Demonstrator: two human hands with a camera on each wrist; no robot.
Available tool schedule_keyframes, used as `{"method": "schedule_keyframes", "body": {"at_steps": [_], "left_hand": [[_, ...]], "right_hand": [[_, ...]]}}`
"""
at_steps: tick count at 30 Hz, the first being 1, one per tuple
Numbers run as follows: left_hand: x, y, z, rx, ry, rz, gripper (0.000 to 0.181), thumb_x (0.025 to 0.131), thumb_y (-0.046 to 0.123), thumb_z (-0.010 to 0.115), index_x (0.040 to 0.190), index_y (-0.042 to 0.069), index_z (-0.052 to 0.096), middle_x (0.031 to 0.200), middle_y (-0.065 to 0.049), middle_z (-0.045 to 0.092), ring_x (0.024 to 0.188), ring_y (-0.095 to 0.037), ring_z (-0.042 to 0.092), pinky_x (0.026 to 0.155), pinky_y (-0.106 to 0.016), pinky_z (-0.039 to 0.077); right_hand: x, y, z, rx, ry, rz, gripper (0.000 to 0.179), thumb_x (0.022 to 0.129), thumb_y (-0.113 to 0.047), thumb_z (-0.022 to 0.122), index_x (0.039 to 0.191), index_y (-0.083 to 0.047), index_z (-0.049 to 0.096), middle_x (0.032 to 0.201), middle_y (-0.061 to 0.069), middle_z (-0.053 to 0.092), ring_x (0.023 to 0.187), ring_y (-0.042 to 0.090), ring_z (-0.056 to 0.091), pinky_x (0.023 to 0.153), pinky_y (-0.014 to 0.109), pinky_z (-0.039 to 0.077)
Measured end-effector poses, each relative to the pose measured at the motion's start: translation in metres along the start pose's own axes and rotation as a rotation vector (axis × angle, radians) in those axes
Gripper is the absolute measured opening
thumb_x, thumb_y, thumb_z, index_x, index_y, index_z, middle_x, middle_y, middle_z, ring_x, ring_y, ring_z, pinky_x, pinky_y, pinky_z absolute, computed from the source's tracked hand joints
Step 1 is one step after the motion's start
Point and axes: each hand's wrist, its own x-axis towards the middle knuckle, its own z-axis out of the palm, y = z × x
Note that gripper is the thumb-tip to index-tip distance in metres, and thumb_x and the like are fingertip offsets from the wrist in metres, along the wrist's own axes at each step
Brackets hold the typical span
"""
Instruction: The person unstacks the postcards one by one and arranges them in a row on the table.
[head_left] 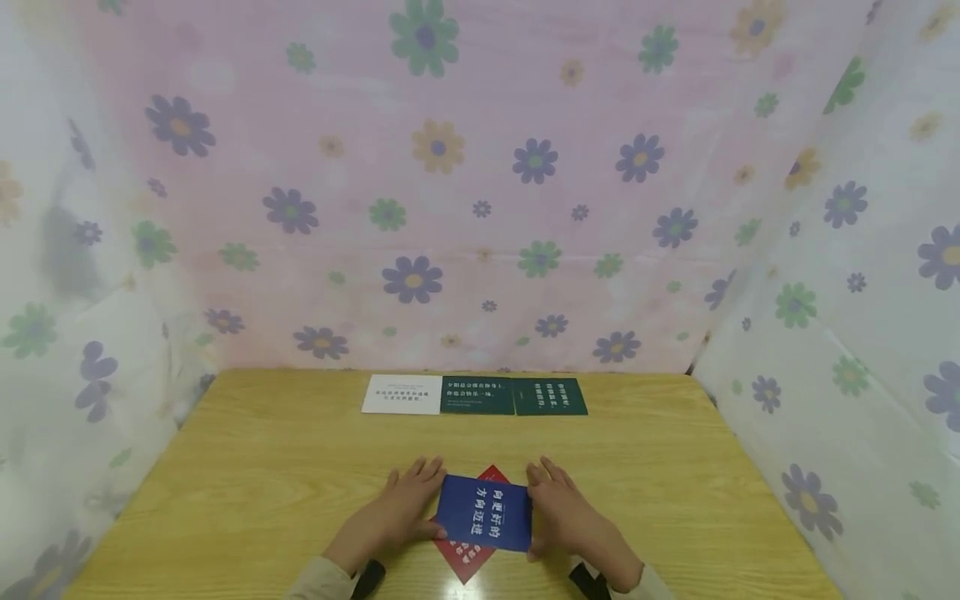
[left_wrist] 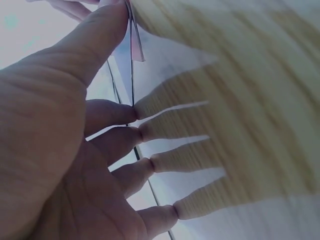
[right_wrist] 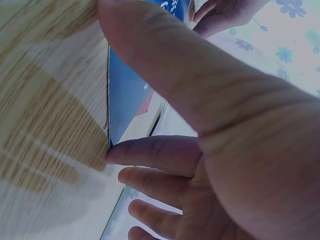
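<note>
A blue card [head_left: 459, 510] with white characters lies crosswise over a red card [head_left: 463, 567] near the front of the table. Only two corners of the red card show clearly, above and below the blue one. My left hand [head_left: 397, 512] rests at the blue card's left edge, its thumb at the lower corner and its fingers spread on the tabletop. At the right edge is my right hand [head_left: 568, 518]; in the right wrist view its thumb and straight index finger touch the blue card [right_wrist: 125, 95] at two places along that edge.
Along the table's back edge a white card [head_left: 402, 395], a dark green card [head_left: 477, 404] and another green card [head_left: 551, 406] lie side by side in a row. Flower-patterned cloth [head_left: 480, 167] hangs behind and at both sides of the wooden table [head_left: 262, 483].
</note>
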Motion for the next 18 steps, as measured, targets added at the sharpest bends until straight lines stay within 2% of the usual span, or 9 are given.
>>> {"method": "schedule_keyframes", "body": {"at_steps": [5, 12, 15, 18], "left_hand": [[-0.001, -0.001, 0.001, -0.002, -0.004, -0.007, 0.087, 0.084, 0.039, 0.081, 0.150, -0.004, 0.044, 0.161, -0.024, 0.035, 0.150, -0.050, 0.025, 0.114, -0.077, 0.020], [0.000, 0.000, 0.004, 0.005, 0.007, 0.008, 0.088, 0.085, 0.042, 0.080, 0.150, -0.005, 0.044, 0.161, -0.024, 0.034, 0.149, -0.051, 0.025, 0.113, -0.078, 0.020], [0.001, 0.001, 0.004, 0.032, 0.012, 0.010, 0.088, 0.086, 0.043, 0.078, 0.151, -0.005, 0.043, 0.161, -0.024, 0.034, 0.149, -0.051, 0.025, 0.114, -0.077, 0.021], [0.002, 0.001, 0.004, 0.060, 0.007, 0.001, 0.088, 0.087, 0.045, 0.077, 0.151, -0.004, 0.043, 0.162, -0.023, 0.033, 0.150, -0.049, 0.025, 0.114, -0.076, 0.021]], "right_hand": [[0.000, -0.002, 0.000, -0.005, -0.006, 0.000, 0.084, 0.058, -0.039, 0.100, 0.122, 0.007, 0.069, 0.153, 0.023, 0.047, 0.149, 0.046, 0.029, 0.121, 0.061, 0.027], [-0.006, 0.009, 0.001, -0.125, 0.025, -0.069, 0.108, 0.061, -0.054, 0.094, 0.139, 0.008, 0.055, 0.157, 0.023, 0.042, 0.150, 0.047, 0.027, 0.121, 0.062, 0.028], [-0.007, 0.012, 0.000, -0.108, 0.034, -0.095, 0.114, 0.062, -0.054, 0.094, 0.145, 0.009, 0.048, 0.158, 0.024, 0.040, 0.150, 0.047, 0.025, 0.121, 0.062, 0.026], [-0.008, 0.013, 0.000, -0.051, 0.036, -0.109, 0.109, 0.063, -0.051, 0.095, 0.144, 0.007, 0.050, 0.159, 0.025, 0.037, 0.151, 0.049, 0.022, 0.121, 0.064, 0.023]]}}
